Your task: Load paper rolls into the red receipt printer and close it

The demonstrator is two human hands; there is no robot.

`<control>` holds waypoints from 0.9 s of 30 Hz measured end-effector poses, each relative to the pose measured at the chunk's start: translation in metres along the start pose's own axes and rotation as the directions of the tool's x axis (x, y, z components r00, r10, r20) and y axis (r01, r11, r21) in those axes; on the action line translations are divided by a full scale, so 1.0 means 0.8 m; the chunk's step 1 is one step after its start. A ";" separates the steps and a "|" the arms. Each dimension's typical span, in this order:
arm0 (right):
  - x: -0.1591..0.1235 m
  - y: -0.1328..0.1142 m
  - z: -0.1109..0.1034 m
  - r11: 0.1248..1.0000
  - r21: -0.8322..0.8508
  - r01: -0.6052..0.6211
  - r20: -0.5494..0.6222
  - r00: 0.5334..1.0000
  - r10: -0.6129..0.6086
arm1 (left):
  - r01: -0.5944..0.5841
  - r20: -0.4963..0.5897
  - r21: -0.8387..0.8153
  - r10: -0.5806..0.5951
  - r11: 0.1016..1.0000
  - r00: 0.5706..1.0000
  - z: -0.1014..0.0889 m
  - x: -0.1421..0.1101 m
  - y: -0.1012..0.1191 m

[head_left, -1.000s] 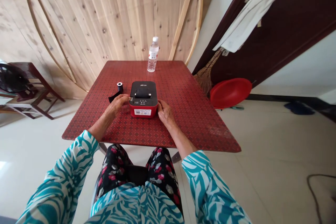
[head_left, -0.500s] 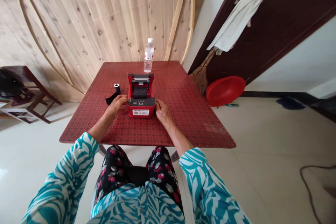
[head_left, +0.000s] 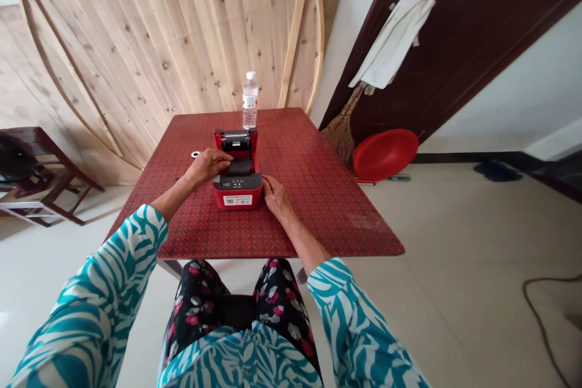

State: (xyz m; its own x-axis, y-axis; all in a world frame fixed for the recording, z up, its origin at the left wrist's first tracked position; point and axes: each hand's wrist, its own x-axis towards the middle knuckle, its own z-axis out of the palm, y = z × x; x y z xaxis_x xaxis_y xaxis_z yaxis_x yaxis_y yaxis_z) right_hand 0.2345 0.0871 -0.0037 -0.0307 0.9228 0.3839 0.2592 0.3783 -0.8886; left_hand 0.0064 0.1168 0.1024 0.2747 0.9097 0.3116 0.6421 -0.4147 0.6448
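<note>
A small red and black label printer (head_left: 239,199) stands on the table with its lid (head_left: 235,139) raised at the back. Inside the opening lies a black label roll (head_left: 240,167). My left hand (head_left: 207,165) reaches over the printer's left side, fingers bent together at the roll's left edge; the fingertips' exact hold is partly hidden. Against the right side of the printer rests my right hand (head_left: 276,194), its fingers curled at the casing. Behind my left hand shows the white-rimmed end of a second black roll (head_left: 195,154), mostly hidden.
A water bottle (head_left: 250,100) stands behind the printer on the red patterned table (head_left: 318,218). To the right are a broom (head_left: 341,133) and a red basin (head_left: 386,154) by the door. A wooden chair (head_left: 50,176) is at the left.
My left hand has moved from the printer's left front corner up and inward to the black roll in the opening. My right hand stays at the right side. The view has shifted slightly.
</note>
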 end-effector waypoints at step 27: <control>0.006 0.006 0.005 1.000 -0.016 0.002 -0.004 1.000 -0.002 | -0.366 0.584 0.588 -0.066 0.722 0.809 0.011 0.064 0.045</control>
State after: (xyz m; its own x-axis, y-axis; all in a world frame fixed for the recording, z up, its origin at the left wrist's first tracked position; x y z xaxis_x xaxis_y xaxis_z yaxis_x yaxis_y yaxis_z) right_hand 0.2315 0.0933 -0.0071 -0.0272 0.9218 0.3866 0.2746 0.3788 -0.8838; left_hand 0.0497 0.1487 0.1356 0.5981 0.7766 -0.1982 0.7836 -0.6185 -0.0589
